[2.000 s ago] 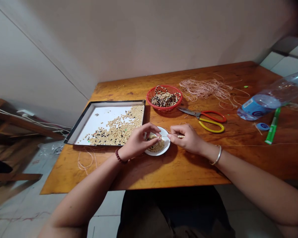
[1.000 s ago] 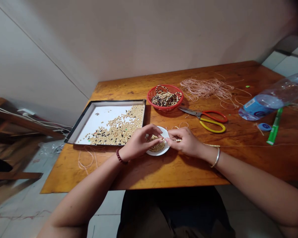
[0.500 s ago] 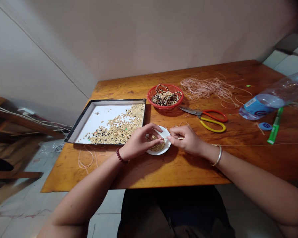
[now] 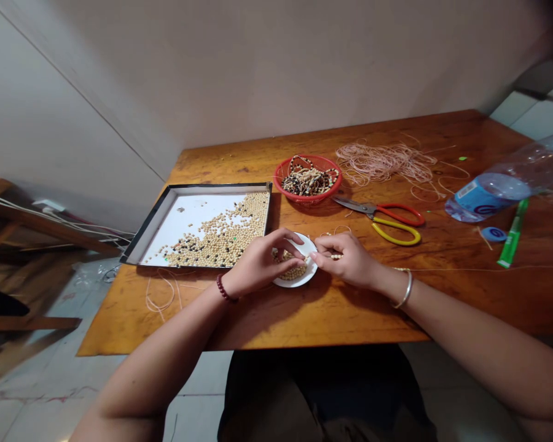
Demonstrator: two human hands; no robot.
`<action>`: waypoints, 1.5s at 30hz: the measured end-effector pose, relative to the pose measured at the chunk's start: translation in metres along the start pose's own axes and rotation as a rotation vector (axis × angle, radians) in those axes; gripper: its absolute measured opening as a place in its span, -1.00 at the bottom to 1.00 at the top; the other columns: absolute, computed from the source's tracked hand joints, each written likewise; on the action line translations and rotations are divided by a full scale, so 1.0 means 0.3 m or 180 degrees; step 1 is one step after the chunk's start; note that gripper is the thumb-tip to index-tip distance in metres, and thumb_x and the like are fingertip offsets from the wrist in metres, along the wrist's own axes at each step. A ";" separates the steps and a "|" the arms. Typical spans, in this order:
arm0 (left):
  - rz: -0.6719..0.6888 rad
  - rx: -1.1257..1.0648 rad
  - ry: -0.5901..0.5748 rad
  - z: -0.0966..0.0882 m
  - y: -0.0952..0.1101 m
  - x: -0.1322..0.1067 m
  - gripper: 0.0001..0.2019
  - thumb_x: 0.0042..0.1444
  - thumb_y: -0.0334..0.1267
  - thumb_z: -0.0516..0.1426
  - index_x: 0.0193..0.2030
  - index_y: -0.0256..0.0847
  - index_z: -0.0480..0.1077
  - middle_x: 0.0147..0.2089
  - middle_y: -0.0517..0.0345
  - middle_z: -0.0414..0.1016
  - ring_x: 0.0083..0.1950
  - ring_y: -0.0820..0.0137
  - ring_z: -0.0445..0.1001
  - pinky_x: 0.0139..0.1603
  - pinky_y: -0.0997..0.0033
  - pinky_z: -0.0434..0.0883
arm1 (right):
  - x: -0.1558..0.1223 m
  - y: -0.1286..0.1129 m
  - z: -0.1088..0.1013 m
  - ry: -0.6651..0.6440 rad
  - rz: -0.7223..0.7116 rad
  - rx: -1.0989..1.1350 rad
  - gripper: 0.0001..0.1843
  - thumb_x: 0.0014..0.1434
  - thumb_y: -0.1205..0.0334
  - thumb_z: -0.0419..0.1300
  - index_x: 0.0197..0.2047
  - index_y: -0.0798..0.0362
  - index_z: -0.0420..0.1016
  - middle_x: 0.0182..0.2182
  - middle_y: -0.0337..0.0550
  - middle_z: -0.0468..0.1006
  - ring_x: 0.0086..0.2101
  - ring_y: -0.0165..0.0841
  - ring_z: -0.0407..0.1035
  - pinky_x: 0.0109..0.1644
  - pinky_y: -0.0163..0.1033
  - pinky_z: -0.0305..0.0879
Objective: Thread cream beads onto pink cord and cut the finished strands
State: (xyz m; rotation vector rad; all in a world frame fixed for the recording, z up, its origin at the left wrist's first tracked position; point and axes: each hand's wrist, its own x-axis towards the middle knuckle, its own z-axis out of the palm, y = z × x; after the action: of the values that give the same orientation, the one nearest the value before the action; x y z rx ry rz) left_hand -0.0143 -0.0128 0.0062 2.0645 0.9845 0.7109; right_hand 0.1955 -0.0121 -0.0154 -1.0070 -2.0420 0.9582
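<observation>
A small white dish holding pale round beads lies on the table between my hands. Over its left side my left hand is curled, thumb and finger closed on what looks like a small pale bead at the dish's right side. Just right of the dish, my right hand is closed on a thin cord, and a short row of threaded beads shows under its fingers. The two sets of fingertips are close together. My left palm hides part of the dish.
A black-edged tray with many loose beads stands left. Behind are a red basket of bead strings, tangled pink cord and scissors. At right lie a plastic bottle, a blue cap and a green tube.
Both hands keep nearly the same pose over the dish. The whole view has shifted very slightly.
</observation>
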 end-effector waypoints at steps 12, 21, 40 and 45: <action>-0.0210 -0.0391 0.0180 0.001 -0.008 0.006 -0.70 0.06 -0.21 0.24 -0.12 -0.23 0.27 -0.31 0.12 0.56 -0.51 0.58 0.27 -0.49 0.53 0.19 | -0.002 0.006 -0.011 0.0132 -0.0178 -0.0268 -0.59 0.11 0.16 0.12 -0.62 0.04 -0.02 -0.66 -0.38 0.00 -0.59 -0.53 -0.07 -0.49 -0.33 -0.13; -0.0228 -0.0457 0.0235 0.002 -0.009 0.008 -0.71 0.05 -0.21 0.25 -0.16 -0.23 0.26 -0.31 0.13 0.56 -0.52 0.60 0.26 -0.51 0.52 0.15 | -0.003 0.001 -0.008 0.0104 -0.0211 -0.0387 -0.60 0.12 0.15 0.10 -0.62 0.04 -0.01 -0.67 -0.38 0.00 -0.60 -0.53 -0.06 -0.48 -0.33 -0.13; -0.0377 -0.0662 0.0373 0.001 -0.013 0.007 -0.75 0.11 -0.13 0.19 -0.18 -0.25 0.34 -0.31 0.07 0.56 -0.27 0.41 0.54 -0.32 0.50 0.41 | 0.001 0.011 -0.006 0.0128 -0.0014 0.0003 -0.58 0.19 0.08 0.07 -0.61 0.05 0.04 -0.64 -0.37 0.02 -0.58 -0.52 -0.04 -0.49 -0.34 -0.12; -0.0373 -0.0521 0.0527 0.003 -0.020 0.004 -0.75 0.15 -0.09 0.15 -0.36 -0.28 0.39 -0.40 0.11 0.51 -0.39 0.49 0.47 -0.36 0.53 0.38 | 0.003 0.011 -0.006 0.0144 0.0046 0.0185 -0.57 0.19 0.06 0.06 -0.61 0.05 0.06 -0.64 -0.36 0.03 -0.56 -0.51 -0.04 -0.49 -0.34 -0.11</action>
State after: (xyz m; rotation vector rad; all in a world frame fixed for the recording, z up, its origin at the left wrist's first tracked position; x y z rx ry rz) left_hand -0.0155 -0.0093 0.0011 1.8137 1.0920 0.8813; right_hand 0.1976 -0.0094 -0.0169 -1.0050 -1.9612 0.9880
